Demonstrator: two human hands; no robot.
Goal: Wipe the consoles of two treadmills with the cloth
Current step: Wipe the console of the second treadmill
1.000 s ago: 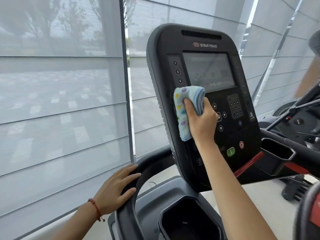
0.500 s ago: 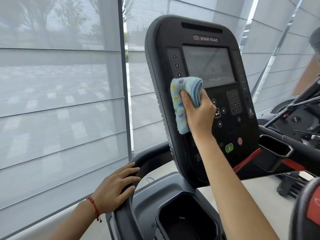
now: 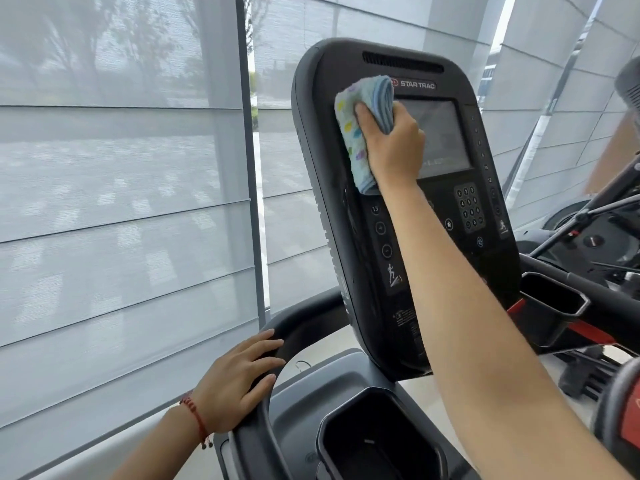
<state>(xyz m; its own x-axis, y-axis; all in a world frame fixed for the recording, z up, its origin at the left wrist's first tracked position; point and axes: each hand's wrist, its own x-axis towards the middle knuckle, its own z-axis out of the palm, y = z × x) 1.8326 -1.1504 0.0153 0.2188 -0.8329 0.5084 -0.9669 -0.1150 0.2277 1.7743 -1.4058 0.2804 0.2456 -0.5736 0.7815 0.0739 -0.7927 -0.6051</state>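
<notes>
Wrapping cloth (image 3: 353, 140) under fingers (image 3: 367, 123)

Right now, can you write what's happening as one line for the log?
step: wiping console | right hand: grips cloth, pressed at screen's upper left | left hand: rests on handlebar

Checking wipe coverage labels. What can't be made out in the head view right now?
- Left part of the screen: hidden by the right hand and cloth.
- Centre buttons of the console: behind the right forearm.
- Small label text near the console's bottom: too small to read.
- Second machine at right: cut off by the frame edge, blurred.
</notes>
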